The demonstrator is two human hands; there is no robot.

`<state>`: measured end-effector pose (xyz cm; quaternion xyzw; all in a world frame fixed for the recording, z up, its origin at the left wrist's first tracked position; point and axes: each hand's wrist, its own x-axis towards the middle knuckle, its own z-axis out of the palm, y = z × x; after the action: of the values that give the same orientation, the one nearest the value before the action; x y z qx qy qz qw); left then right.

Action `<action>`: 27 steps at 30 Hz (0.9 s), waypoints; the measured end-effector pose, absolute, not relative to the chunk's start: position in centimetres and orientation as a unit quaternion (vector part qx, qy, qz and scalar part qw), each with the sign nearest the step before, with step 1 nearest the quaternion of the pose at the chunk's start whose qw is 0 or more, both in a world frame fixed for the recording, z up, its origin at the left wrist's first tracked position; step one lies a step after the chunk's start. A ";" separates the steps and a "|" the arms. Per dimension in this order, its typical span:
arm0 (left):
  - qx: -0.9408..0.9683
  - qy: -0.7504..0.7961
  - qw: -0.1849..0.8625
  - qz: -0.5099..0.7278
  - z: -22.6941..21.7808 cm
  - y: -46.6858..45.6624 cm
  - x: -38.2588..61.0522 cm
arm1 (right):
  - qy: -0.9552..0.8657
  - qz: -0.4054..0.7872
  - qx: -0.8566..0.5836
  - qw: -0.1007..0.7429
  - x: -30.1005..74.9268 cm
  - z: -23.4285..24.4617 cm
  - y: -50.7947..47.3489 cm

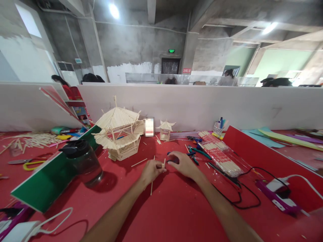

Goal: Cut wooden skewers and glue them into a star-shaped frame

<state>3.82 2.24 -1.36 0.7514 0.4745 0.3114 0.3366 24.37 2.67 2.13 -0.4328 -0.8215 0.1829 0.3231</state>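
Note:
My left hand is closed, thumb and forefinger pinching a small piece of joined wooden sticks. One thin stick shows below that hand, against the red tabletop. Just to the right, my right hand is curved with thumb and fingers apart, its fingertips close to the small piece. Something dark with a blue end lies under those fingers, partly hidden. Beyond my hands stand a large stick-built pavilion with a layered roof and a small pavilion.
A dark-lidded water bottle stands at left by a green divider. Pliers and plastic-wrapped stick bundles lie at right. A black cable runs towards a purple power strip. A white partition closes the back.

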 end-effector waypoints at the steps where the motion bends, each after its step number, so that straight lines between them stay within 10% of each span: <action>1: 0.751 0.476 0.336 0.310 -1.3 2.2 3.8 | -0.822 0.148 -0.449 0.317 25.2 2.0 3.1; 10: 0.733 0.501 0.343 0.307 -1.1 2.1 4.1 | -0.845 0.041 -0.526 0.094 29.5 -0.2 4.5; 27: 0.747 0.478 0.344 0.309 -1.7 2.1 3.8 | -0.866 0.104 -0.441 0.212 30.1 4.5 2.1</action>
<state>3.76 2.14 -1.74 0.7468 0.4781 0.3090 0.3437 30.14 2.07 4.53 -0.4412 -0.8659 0.1039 0.2116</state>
